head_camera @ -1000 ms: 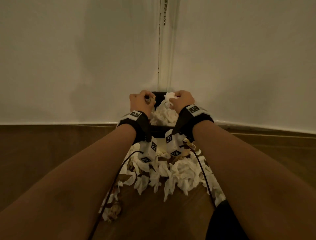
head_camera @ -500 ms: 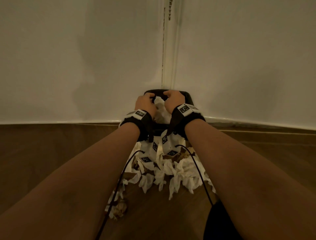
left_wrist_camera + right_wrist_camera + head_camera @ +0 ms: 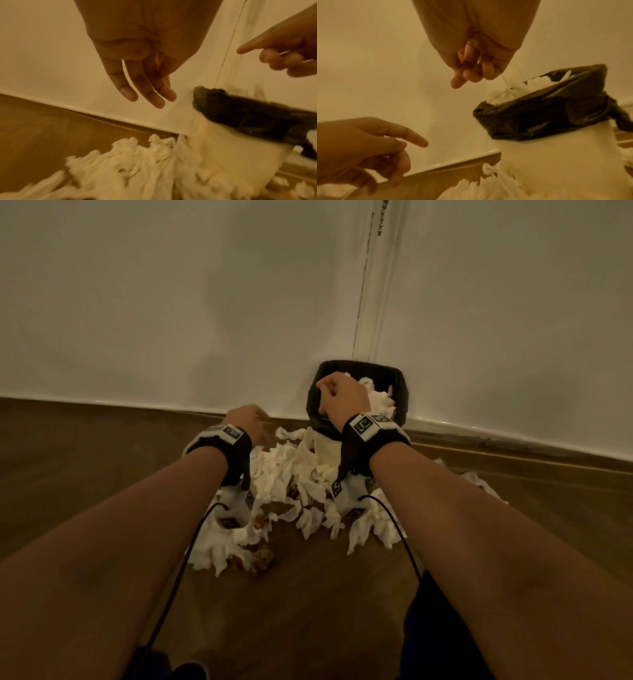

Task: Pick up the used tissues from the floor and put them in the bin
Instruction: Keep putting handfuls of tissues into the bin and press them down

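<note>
The bin (image 3: 400,405) is white with a black liner (image 3: 547,112) and stands against the wall, filled to the rim with white tissues (image 3: 537,82). My right hand (image 3: 337,398) hovers over the bin's left rim. Its fingers (image 3: 476,75) are curled and pinch a thin strand of tissue (image 3: 511,77) that runs down into the bin. My left hand (image 3: 248,422) is left of the bin above the floor, its fingers (image 3: 149,94) straight and holding nothing. A heap of crumpled tissues (image 3: 291,474) lies on the floor in front of the bin.
White walls meet in a corner behind the bin, with a skirting edge (image 3: 137,405) along the wood floor (image 3: 85,457). Some stained brown tissues (image 3: 260,556) lie at the heap's near edge. Wrist camera cables (image 3: 394,518) hang under both forearms.
My left hand has left the bin, moved left and down, and opened. My right hand stays over the bin, lifted slightly with a tissue strand.
</note>
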Available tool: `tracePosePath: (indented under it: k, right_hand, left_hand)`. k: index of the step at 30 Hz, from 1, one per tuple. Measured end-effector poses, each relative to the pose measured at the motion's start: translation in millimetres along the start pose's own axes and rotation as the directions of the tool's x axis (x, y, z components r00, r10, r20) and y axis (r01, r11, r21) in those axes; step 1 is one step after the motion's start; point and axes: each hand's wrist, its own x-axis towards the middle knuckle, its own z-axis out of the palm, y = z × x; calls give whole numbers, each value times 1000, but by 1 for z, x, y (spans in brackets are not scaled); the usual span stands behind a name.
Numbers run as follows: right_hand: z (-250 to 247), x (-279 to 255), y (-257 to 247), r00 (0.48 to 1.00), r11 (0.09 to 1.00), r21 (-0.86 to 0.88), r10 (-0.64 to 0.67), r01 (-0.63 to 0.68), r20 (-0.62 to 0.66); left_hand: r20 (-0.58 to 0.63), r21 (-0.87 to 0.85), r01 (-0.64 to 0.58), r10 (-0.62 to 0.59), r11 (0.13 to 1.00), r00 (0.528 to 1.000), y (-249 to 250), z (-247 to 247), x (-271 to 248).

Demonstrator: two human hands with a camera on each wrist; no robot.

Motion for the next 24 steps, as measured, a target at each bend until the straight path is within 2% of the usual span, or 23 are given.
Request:
tracePosePath:
  k: [2,4,6,8,11,14,16,19,22,24]
  right_hand:
    - [18,-10,-7,993,1000,13,21,-22,119]
    - [37,-22,-12,959,998,-11,64,-64,275]
    - [61,-36,-10,882,990,-53,137,-127,450]
    - [86,-55,-4,800,976,-118,219,-185,558]
    - [118,-84,19,768,950,-280,282,-138,575]
    - [145,-114,41,670,917,-369,370,-152,643]
    - [158,-127,50,637,896,-429,399,-117,660]
    - [173,-135,59,621,876,-475,418,-83,663]
    - [183,-138,62,601,873,-479,432,-93,672]
    - [190,-140,67,635,891,-446,396,-89,664]
  left_hand:
    - [69,67,29,-34,997,997,-27,-1,-16]
    - [111,123,57,-71,991,991,-52,-1,-29]
    - [149,147,93,-115,985,982,-77,2,-41]
    - [174,157,115,-142,981,974,-101,8,-49]
    - [180,221,103,-145,970,973,-126,18,-59]
    - [204,256,129,-184,958,962,-145,30,-70]
    - [193,255,153,-206,955,959,-156,39,-77]
    - [132,204,221,-251,954,959,-170,57,-84]
    - [75,128,333,-344,934,936,-180,72,-92]
    - [2,73,398,-400,914,917,-186,81,-99]
